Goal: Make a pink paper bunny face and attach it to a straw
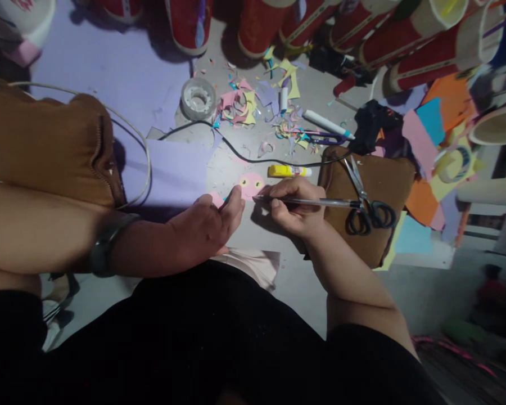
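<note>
A small pink paper cutout [248,184] with yellow-and-black eyes and a drawn mouth lies on the grey table. My right hand [297,205] is closed around a pen [320,201], its tip at the lower right of the cutout. Against the cutout's left edge, my left hand [211,225] presses with its fingers together, holding it; part of the thumb is hidden. A bit of pink paper shows beside those fingers. Just above my right hand lies a yellow glue stick [289,171].
Scissors [365,197] rest on a brown cushion [362,242]; another brown cushion [46,140] supports the left arm. A black cable [240,154] crosses the table. Paper scraps [238,104], a tape roll [198,98] and a white marker [326,124] lie beyond. Red cups [261,28] line the back.
</note>
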Demonstrator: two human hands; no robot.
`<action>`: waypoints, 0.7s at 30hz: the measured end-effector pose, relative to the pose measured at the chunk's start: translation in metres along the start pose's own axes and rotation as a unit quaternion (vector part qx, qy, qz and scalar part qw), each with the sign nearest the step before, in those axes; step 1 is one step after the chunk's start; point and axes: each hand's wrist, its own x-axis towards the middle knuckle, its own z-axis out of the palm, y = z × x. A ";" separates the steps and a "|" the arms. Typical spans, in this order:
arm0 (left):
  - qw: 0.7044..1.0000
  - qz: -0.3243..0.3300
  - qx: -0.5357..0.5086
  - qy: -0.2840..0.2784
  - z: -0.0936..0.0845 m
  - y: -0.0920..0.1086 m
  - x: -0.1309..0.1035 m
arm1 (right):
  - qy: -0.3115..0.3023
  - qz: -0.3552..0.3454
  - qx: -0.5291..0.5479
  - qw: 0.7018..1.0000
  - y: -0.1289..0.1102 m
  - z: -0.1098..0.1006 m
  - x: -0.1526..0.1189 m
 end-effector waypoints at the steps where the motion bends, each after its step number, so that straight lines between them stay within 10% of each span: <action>1: 1.000 0.001 0.004 -0.001 0.000 0.000 0.000 | 0.003 -0.004 -0.004 1.000 0.000 0.000 0.000; 21: 1.000 -0.004 0.003 -0.002 0.002 0.000 -0.002 | 0.027 -0.015 -0.020 0.999 -0.002 0.000 0.003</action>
